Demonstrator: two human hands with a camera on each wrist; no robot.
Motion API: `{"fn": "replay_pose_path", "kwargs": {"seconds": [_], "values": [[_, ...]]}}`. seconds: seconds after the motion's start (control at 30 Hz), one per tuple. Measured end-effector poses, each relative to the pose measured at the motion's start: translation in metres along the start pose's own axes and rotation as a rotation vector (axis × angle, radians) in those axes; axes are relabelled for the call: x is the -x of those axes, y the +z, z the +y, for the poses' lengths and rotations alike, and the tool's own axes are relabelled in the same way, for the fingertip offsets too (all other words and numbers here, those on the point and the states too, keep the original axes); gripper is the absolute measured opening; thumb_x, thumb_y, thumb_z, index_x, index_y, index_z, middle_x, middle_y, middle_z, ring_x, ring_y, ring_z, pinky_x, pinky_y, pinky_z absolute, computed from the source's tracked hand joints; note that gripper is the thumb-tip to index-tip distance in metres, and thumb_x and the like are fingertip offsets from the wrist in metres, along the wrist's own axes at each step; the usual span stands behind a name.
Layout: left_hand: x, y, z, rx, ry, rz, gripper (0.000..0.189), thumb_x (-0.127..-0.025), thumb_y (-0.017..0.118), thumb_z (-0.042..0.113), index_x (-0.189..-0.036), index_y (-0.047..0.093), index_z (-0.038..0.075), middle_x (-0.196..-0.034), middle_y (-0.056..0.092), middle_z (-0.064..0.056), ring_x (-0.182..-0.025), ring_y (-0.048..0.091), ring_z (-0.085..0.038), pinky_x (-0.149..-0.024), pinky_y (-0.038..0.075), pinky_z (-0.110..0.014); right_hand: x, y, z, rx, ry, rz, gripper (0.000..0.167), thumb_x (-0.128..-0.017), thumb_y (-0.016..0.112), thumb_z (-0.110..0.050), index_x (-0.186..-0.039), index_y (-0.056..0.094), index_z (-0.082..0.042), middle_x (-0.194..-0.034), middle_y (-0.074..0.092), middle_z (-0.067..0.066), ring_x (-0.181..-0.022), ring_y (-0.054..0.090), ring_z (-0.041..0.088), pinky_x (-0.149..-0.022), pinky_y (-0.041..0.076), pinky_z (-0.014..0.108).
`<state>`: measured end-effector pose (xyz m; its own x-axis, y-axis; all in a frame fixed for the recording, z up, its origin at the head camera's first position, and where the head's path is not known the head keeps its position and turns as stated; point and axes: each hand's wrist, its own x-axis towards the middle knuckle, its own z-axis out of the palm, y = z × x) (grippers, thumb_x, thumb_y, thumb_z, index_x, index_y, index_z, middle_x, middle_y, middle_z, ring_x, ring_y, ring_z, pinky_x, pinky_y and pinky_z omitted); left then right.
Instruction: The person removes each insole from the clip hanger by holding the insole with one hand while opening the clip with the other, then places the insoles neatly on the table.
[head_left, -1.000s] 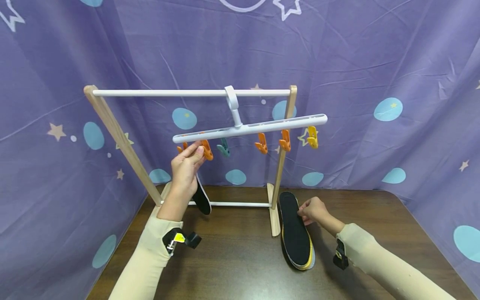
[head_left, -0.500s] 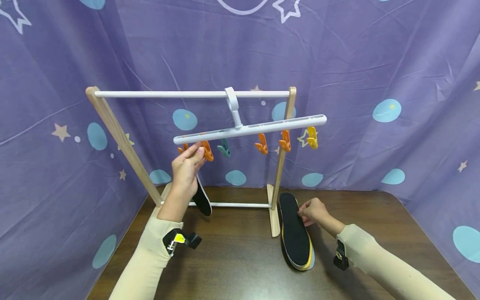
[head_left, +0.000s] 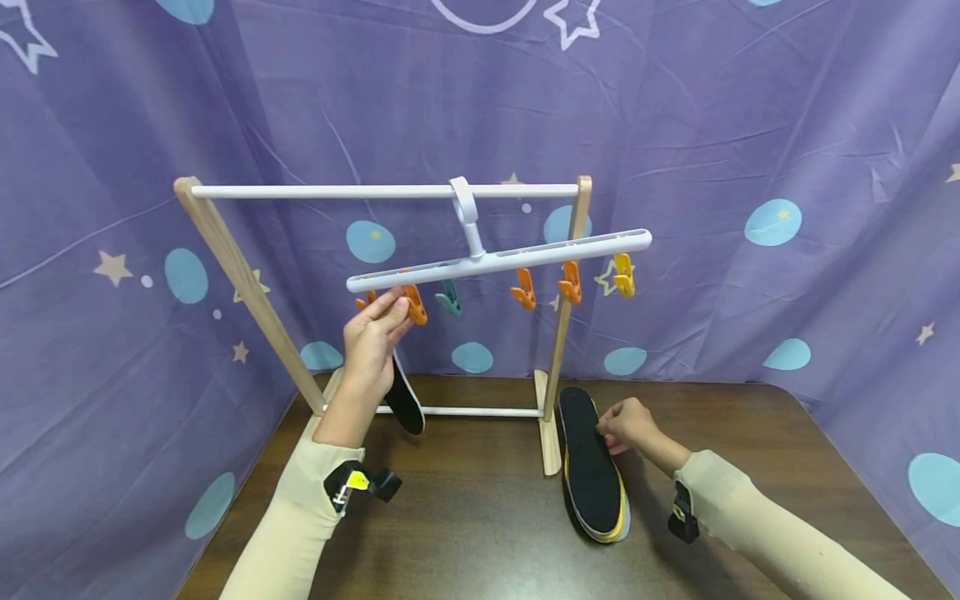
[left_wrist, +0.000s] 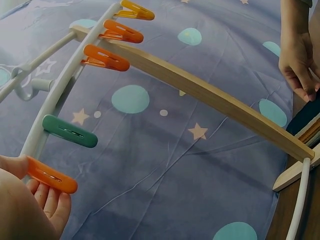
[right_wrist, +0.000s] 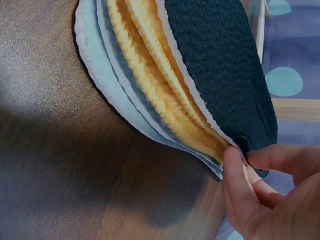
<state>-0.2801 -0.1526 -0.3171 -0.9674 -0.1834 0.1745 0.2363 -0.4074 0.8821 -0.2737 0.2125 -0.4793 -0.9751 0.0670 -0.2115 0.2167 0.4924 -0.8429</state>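
My left hand (head_left: pixel 367 346) pinches an orange clip (left_wrist: pixel 52 176) near the left end of a white clip hanger (head_left: pixel 540 254). Below that hand, a black insole (head_left: pixel 406 406) with a pale edge hangs down, its top hidden behind the wrist. On the table at right lies a stack of insoles with yellow fluffy lining (right_wrist: pixel 150 75) and pale blue layers between. My right hand (head_left: pixel 628 423) pinches the side edge of the topmost black insole (head_left: pixel 592 475) between thumb and fingers, as the right wrist view shows up close.
A wooden rack with a white top rail (head_left: pixel 322 192) carries the hanger, which tilts down to the left. More clips hang along it: a green clip (head_left: pixel 448 297), orange ones and a yellow clip (head_left: pixel 623 275). The rack's right foot (head_left: pixel 550 446) stands beside the insole stack.
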Motion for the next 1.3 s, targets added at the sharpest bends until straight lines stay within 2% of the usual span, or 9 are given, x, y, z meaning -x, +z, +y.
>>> {"fn": "replay_pose_path", "kwargs": {"seconds": [0.27, 0.63, 1.03, 1.3], "values": [[0.0001, -0.0011, 0.0000, 0.030, 0.006, -0.009, 0.046, -0.100, 0.058, -0.002, -0.144, 0.047, -0.014, -0.092, 0.075, 0.011, -0.088, 0.071, -0.001, -0.088, 0.058, -0.019, -0.0014, 0.0003, 0.0006, 0.012, 0.009, -0.002, 0.008, -0.088, 0.069, 0.006, -0.091, 0.068, 0.013, -0.067, 0.064, 0.009, -0.052, 0.061, 0.010, -0.058, 0.063, 0.036], [0.0005, -0.0045, 0.0018, 0.049, 0.006, -0.020, 0.046, -0.100, 0.057, -0.002, -0.144, 0.047, -0.012, -0.096, 0.076, 0.011, -0.092, 0.071, -0.003, -0.090, 0.058, -0.020, -0.0033, 0.0006, 0.0021, 0.003, 0.016, 0.000, 0.007, -0.088, 0.068, 0.006, -0.091, 0.067, 0.012, -0.065, 0.063, 0.008, -0.052, 0.061, 0.010, -0.057, 0.063, 0.036], [0.0024, -0.0080, 0.0035, 0.037, 0.000, -0.029, 0.046, -0.102, 0.055, 0.002, -0.145, 0.046, -0.011, -0.096, 0.076, 0.012, -0.093, 0.070, -0.005, -0.089, 0.058, -0.020, -0.0001, 0.0026, 0.0021, -0.005, 0.024, 0.005, 0.004, -0.088, 0.068, 0.006, -0.088, 0.068, 0.009, -0.065, 0.063, 0.008, -0.053, 0.061, 0.011, -0.055, 0.063, 0.035], [0.0021, -0.0088, 0.0048, 0.032, 0.003, -0.030, 0.047, -0.102, 0.056, 0.003, -0.145, 0.046, -0.012, -0.098, 0.076, 0.013, -0.095, 0.068, -0.004, -0.089, 0.057, -0.020, 0.0002, 0.0009, 0.0014, 0.016, -0.013, -0.005, 0.006, -0.088, 0.068, 0.004, -0.089, 0.068, 0.010, -0.067, 0.065, 0.012, -0.054, 0.064, 0.013, -0.055, 0.063, 0.035]]}}
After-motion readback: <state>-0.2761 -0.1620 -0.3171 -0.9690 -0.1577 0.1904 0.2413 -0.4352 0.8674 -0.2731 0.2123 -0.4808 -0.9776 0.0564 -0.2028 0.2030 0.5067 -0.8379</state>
